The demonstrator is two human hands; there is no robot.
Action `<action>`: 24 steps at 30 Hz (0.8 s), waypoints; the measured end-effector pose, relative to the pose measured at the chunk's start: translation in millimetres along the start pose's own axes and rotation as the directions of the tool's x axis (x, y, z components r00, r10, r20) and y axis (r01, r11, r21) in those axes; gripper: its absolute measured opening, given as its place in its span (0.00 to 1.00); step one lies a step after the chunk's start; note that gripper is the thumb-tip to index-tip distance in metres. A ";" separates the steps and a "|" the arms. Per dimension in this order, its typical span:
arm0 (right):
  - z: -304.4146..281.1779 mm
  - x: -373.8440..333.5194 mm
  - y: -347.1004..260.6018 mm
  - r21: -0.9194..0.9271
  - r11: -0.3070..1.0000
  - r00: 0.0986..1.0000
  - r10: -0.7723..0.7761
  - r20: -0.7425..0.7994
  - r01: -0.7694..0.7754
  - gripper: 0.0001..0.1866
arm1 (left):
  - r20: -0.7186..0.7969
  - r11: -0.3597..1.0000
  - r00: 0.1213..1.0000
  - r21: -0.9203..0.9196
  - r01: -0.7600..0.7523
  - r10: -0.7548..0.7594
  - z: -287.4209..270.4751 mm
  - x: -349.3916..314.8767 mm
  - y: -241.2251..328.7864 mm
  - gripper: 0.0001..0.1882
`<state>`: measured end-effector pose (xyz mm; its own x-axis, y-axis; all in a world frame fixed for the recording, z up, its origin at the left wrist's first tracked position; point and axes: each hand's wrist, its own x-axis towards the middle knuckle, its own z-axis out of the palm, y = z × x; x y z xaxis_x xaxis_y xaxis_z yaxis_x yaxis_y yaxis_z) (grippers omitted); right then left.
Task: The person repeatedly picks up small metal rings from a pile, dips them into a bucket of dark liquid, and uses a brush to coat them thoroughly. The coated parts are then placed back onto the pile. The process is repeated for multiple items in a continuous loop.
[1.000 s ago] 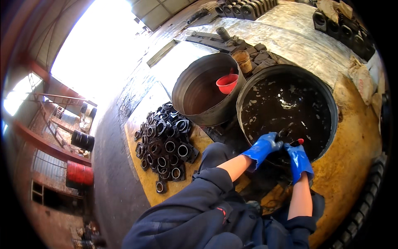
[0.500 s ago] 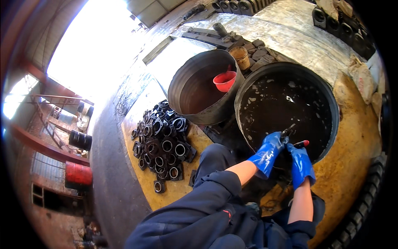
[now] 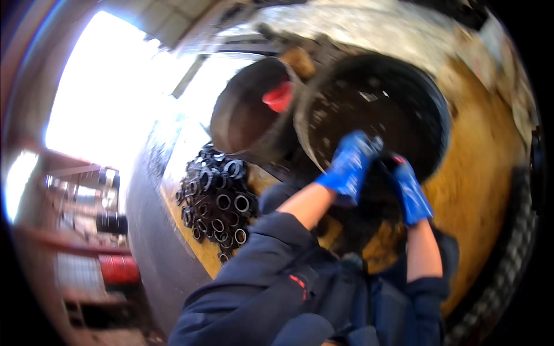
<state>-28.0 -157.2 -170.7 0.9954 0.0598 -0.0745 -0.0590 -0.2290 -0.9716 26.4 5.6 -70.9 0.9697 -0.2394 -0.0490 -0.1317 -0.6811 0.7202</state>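
My left hand (image 3: 350, 164), in a long blue rubber glove, is over the near rim of a wide dark drum (image 3: 443, 135) of dark liquid. Its fingers are closed around a dark metal part (image 3: 375, 144), blurred by motion. To its right my right hand (image 3: 411, 193), gloved the same way, is closed on a dark-handled tool with a red end (image 3: 398, 159). What kind of tool it is cannot be made out. A small gap separates the hands, and dark material shows between them. Bits of pale foam float on the liquid.
A second drum (image 3: 228, 118) stands at the left, with a red scoop (image 3: 279, 97) inside. Beside it lies a heap of black square-flanged rings (image 3: 216, 199). A brown bucket (image 3: 298, 61) sits behind. Along the right edge runs a large tyre tread (image 3: 508, 254).
The view has shifted and blurred, so the drums appear further left and higher. My hands have drawn slightly apart, and the red end shows less beyond the right glove.
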 end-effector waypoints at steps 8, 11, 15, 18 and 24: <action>-4.6 14.1 -16.2 -0.268 0.912 0.876 0.166 -0.454 -0.312 0.13 | 0.393 0.938 0.912 0.256 -0.232 0.118 -49.2 38.1 -50.5 0.21; -18.7 9.6 -22.0 -0.311 0.757 0.788 0.406 -0.463 -0.574 0.16 | 0.483 0.640 0.792 0.484 -0.597 0.374 -31.2 53.7 -84.5 0.20; -15.9 15.2 -10.6 -0.342 0.773 0.842 0.522 -0.135 -0.535 0.23 | 0.571 0.949 0.819 0.229 -0.215 0.048 -16.8 52.9 -92.8 0.24; -11.6 13.1 -13.0 -0.027 0.904 0.904 0.427 0.027 -0.426 0.25 | 0.560 0.883 0.822 0.326 -0.337 0.107 -17.6 46.9 -101.5 0.24; 3.9 11.4 -26.6 -0.043 0.885 0.874 0.465 0.141 -0.464 0.27 | 0.563 0.638 0.792 0.525 -0.563 0.236 -20.5 41.7 -108.0 0.25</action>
<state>-15.4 -146.6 -146.6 0.8322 0.0826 -0.5484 -0.5106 -0.2717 -0.8158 85.3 83.4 -136.6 0.6212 -0.7398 -0.2584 -0.7384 -0.6630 0.1234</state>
